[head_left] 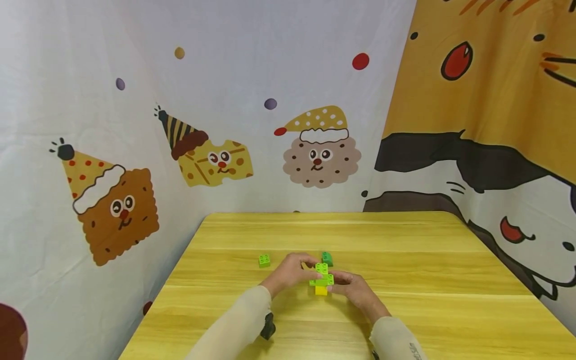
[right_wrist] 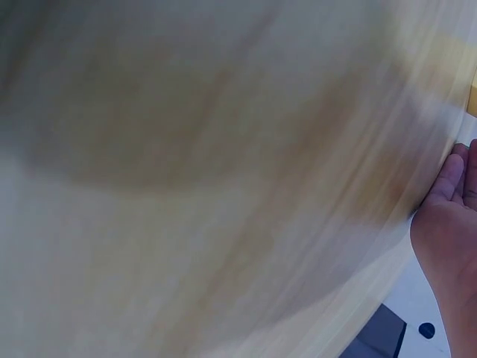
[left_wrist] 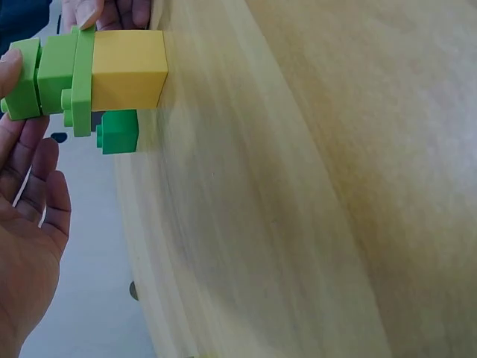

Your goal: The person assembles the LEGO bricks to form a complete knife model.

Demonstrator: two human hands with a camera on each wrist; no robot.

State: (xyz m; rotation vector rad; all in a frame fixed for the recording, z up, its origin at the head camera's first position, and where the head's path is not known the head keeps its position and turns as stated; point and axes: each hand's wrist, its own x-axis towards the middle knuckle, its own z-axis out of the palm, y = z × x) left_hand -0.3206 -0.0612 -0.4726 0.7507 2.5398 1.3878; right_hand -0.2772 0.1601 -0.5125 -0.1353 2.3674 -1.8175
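Between both hands a small toy brick stack stands upright on the table. Its base is a yellow brick (left_wrist: 128,71), with a wider flat lime plate (left_wrist: 83,89) over it, then a lime brick (left_wrist: 57,73). The topmost lime brick (left_wrist: 24,80) sits slightly tilted, a thin gap showing under it. My left hand (head_left: 291,272) pinches this top brick between thumb and fingers. From the other side, my right hand (head_left: 355,290) grips the lower part of the stack, fingertips at the plate's end and the yellow brick. The right wrist view shows only part of that hand.
Just behind the stack lies a dark green brick (head_left: 327,259) with a curved side. A loose lime brick (head_left: 264,260) rests farther left. The wooden table (head_left: 405,240) reaches back to a cartoon-printed curtain (head_left: 252,75).
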